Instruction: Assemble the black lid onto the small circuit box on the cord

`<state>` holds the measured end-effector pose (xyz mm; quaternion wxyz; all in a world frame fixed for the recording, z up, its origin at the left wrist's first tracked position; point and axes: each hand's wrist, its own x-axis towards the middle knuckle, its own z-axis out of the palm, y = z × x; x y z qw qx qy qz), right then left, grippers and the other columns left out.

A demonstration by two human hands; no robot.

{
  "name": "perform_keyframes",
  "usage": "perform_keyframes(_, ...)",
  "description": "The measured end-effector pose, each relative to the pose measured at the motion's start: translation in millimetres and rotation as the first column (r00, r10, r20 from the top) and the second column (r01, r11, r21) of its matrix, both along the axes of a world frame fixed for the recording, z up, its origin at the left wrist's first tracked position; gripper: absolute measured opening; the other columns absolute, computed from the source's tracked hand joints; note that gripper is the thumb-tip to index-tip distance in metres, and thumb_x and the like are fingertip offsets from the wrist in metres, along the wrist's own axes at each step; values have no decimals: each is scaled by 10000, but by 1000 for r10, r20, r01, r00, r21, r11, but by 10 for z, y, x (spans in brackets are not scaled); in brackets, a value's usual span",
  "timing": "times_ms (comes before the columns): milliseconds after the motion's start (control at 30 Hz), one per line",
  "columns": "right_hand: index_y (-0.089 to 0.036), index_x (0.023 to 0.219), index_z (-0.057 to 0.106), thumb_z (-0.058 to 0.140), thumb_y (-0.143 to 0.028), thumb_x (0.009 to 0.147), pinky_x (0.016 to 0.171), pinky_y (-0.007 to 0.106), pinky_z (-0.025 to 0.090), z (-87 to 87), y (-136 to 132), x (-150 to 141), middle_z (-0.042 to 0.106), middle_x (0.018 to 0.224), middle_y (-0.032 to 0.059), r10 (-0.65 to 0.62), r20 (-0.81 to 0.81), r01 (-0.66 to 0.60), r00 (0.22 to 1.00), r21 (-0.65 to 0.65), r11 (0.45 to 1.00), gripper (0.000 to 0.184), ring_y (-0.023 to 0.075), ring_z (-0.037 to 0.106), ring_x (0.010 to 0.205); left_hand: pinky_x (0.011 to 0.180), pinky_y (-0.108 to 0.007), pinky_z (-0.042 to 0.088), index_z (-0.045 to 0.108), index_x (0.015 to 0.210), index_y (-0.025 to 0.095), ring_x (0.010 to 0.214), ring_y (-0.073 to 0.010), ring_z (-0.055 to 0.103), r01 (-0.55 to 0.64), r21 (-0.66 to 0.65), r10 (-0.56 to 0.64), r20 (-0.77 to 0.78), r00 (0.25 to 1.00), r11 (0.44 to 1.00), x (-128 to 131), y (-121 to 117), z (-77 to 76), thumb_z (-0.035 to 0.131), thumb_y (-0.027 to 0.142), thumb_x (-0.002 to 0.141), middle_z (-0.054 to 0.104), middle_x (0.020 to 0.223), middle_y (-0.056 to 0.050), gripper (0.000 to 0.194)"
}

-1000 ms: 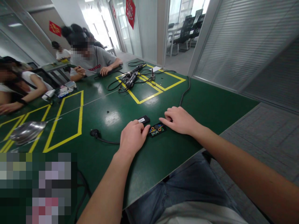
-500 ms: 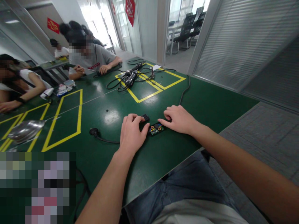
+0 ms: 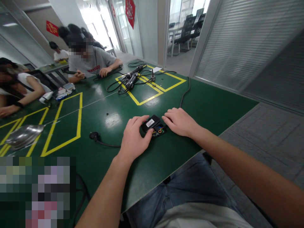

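Note:
My left hand [image 3: 135, 136] grips a black plastic cover [image 3: 152, 123] with a white label, thumb on the near side and fingers on the far side. The cover is tilted over the left part of a small circuit board [image 3: 160, 130] with copper coils, hiding some of it. At the board's right end is my right hand [image 3: 180, 122], its fingers curled and the thumb close to the index finger; whatever they hold is hidden. A black cord with a plug [image 3: 94, 136] comes out on the left, and another black cord [image 3: 186, 93] runs away behind my right hand.
Black corded tools [image 3: 133, 77] and a small metal part [image 3: 152, 76] lie near yellow tape outlines on the green table [image 3: 228, 104]. A shiny metal bowl [image 3: 23, 136] is at left. Across the table, a person in grey [image 3: 95, 61] works; others sit farther left.
My left hand has brought the black cover rightward over the board and turned its labelled face into view. My right hand has barely shifted.

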<state>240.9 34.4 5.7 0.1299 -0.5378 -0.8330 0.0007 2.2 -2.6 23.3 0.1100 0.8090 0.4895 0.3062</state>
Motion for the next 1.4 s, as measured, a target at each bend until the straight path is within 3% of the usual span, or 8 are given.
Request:
perform_keyframes(100, -193, 915, 734, 349, -358, 1176, 804, 403, 347, -15, 11, 3, 736, 927, 111, -3, 13, 3, 1000, -5, 1000, 494, 272, 633, 917, 1061, -477, 583, 638, 1492, 193, 1124, -279, 699, 131, -85, -133, -15, 991, 988, 3, -4, -45, 794, 171, 919, 760, 1213, -89, 594)
perform_keyframes(233, -212, 823, 686, 401, -423, 1168, 790, 394, 337, -32, 19, 21, 722, 892, 96, 11, -17, -11, 1000, 7, 1000, 495, 260, 613, 877, 1075, -491, 580, 606, 1547, 189, 1136, -282, 691, 141, -171, -146, -18, 989, 975, 11, 21, -83, 835, 151, 902, 746, 1207, -84, 685)
perform_keyframes(633, -251, 719, 485, 554, -503, 1079, 756, 385, 320, -7, -3, 34, 650, 803, 59, 26, -84, -26, 996, 0, 1000, 445, 249, 564, 812, 1056, -510, 590, 685, 1422, 208, 1130, -293, 680, 118, -166, -128, -52, 990, 979, 57, 6, -72, 852, 153, 897, 735, 1186, -77, 554)
perform_keyframes(1233, -260, 710, 458, 572, -513, 1061, 748, 386, 323, -25, 7, 45, 639, 788, 53, 28, -107, -27, 994, 6, 1000, 447, 250, 564, 806, 1023, -493, 593, 704, 1371, 216, 1116, -294, 682, 114, -113, -126, -97, 987, 987, 61, -13, -75, 858, 172, 906, 733, 1157, -73, 492)
perform_keyframes(1400, -262, 703, 445, 583, -522, 1057, 745, 384, 321, -26, 9, 49, 638, 784, 49, 29, -118, -29, 993, 2, 1000, 460, 247, 561, 804, 994, -466, 598, 754, 1347, 241, 1089, -274, 666, 169, -85, -179, -133, 975, 982, 54, -31, -59, 824, 162, 944, 722, 1139, -66, 417)
